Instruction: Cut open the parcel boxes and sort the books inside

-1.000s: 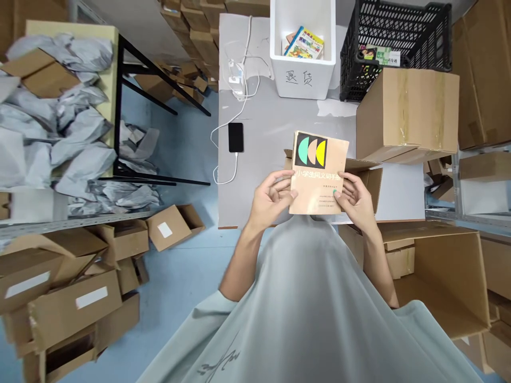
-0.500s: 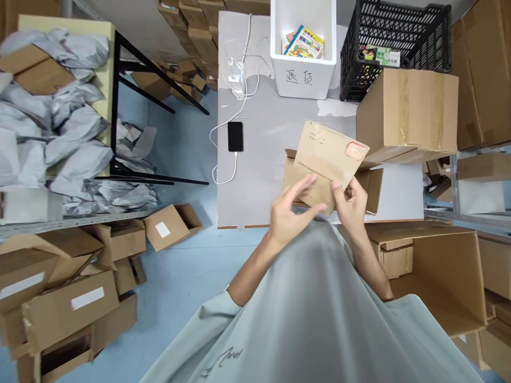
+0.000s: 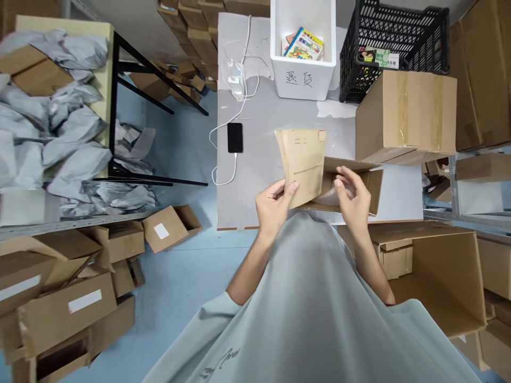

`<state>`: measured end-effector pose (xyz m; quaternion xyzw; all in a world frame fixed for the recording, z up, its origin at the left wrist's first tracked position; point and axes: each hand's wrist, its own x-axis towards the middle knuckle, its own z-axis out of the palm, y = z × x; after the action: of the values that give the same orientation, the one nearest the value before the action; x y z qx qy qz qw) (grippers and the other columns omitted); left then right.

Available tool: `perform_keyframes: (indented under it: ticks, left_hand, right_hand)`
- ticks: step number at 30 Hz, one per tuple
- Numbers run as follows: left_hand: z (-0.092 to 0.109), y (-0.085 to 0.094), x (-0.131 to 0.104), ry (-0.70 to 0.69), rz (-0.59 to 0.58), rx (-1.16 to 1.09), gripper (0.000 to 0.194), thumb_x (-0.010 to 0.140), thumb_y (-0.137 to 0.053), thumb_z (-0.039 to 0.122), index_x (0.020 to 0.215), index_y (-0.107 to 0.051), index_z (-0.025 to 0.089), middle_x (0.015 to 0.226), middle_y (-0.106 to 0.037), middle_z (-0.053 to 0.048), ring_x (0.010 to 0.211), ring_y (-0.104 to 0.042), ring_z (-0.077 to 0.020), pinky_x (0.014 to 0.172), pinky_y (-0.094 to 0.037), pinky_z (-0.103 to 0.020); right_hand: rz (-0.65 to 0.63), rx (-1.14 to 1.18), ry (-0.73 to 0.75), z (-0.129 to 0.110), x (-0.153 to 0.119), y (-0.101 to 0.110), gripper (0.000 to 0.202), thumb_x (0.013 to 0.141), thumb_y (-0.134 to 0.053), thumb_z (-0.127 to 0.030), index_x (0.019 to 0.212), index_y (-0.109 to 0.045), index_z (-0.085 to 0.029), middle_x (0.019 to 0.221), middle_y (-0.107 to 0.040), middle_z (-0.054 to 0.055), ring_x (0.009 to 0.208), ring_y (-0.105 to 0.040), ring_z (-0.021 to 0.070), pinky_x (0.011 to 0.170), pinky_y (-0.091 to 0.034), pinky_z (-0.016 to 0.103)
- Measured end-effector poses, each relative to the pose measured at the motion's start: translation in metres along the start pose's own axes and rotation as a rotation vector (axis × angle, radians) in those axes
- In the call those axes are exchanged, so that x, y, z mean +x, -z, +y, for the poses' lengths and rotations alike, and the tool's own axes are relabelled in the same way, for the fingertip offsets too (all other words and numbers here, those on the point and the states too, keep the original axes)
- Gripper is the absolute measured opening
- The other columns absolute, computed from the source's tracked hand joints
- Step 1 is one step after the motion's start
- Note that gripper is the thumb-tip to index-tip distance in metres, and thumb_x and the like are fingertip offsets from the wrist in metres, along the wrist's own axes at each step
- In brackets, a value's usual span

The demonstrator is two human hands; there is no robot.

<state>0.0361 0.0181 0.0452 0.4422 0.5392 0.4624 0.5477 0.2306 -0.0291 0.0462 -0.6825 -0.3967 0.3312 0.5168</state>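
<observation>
1. From where I stand, the tan paperback (image 3: 305, 159) is up off the grey table (image 3: 259, 159), in the person's left hand (image 3: 273, 207). That hand pinches it at the lower left, thumb pressed on the printed cover, fingers behind.
2. Its long axis runs away from the person's body, so most of the book stands ahead of the left hand and a little to the right. A narrow strip shows along its left edge – pages or spine, I can't tell which.
3. The right hand (image 3: 353, 197) is just beside the book's right edge, clear of it, fingers loosely curled and a little apart from the thumb; I see nothing in its grasp.
4. The left hand is the nearer one – it's touching. The right hand hangs over the open cardboard box (image 3: 374, 191), whose left part the book hides.
</observation>
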Motion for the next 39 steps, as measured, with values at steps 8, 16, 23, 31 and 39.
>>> perform_keyframes:
  ticks: [8, 16, 23, 31, 39]
  left_hand:
    - [0.002, -0.026, -0.029, -0.719, -0.074, 0.383, 0.026, 0.108, -0.078, 0.024, 0.131, -0.088, 0.027, 0.135, -0.087, -0.008, 0.117, -0.086, -0.0256, 0.103, -0.07, -0.042]
    - [0.016, 0.017, 0.012, -0.244, -0.083, 0.284, 0.051, 0.098, -0.088, 0.058, 0.136, -0.084, 0.024, 0.138, -0.084, -0.013, 0.114, -0.08, -0.0282, 0.098, -0.065, -0.043]
    - [0.01, 0.016, 0.013, -0.194, -0.17, 0.16, 0.038, 0.099, -0.087, 0.06, 0.113, -0.09, 0.025, 0.104, -0.087, -0.007, 0.091, -0.074, -0.0226, 0.083, -0.06, -0.038]
    - [0.026, 0.0, -0.03, -0.871, -0.314, 0.54, 0.027, 0.112, -0.071, 0.019, 0.125, -0.087, 0.036, 0.121, -0.091, -0.002, 0.102, -0.08, -0.0241, 0.08, -0.057, -0.04]
    - [0.025, 0.002, 0.003, -0.216, -0.151, 0.099, 0.04, 0.099, -0.087, 0.063, 0.111, -0.087, 0.025, 0.101, -0.088, -0.007, 0.09, -0.079, -0.0238, 0.082, -0.065, -0.038]
  right_hand:
    - [-0.094, 0.146, -0.049, -0.035, -0.026, -0.028, 0.042, 0.098, -0.084, -0.065, 0.112, -0.085, -0.025, 0.102, -0.087, 0.003, 0.087, -0.081, 0.0208, 0.077, -0.07, 0.032]
    - [-0.242, 0.285, -0.17, -0.009, 0.003, 0.014, 0.051, 0.098, -0.078, -0.077, 0.111, -0.084, -0.029, 0.11, -0.089, 0.006, 0.112, -0.084, 0.029, 0.096, -0.072, 0.046]
    - [-0.189, 0.234, -0.105, 0.002, 0.013, 0.016, 0.059, 0.091, -0.087, -0.076, 0.126, -0.08, -0.028, 0.126, -0.088, 0.008, 0.123, -0.082, 0.0294, 0.114, -0.066, 0.05]
    - [-0.232, 0.477, -0.026, 0.011, 0.027, 0.021, 0.076, 0.091, -0.062, -0.097, 0.136, -0.071, -0.036, 0.164, -0.07, 0.006, 0.154, -0.065, 0.0307, 0.124, -0.059, 0.052]
    - [0.02, 0.248, -0.116, 0.006, 0.018, 0.017, 0.065, 0.08, -0.094, -0.075, 0.119, -0.079, -0.026, 0.121, -0.088, 0.01, 0.119, -0.082, 0.0305, 0.112, -0.065, 0.049]
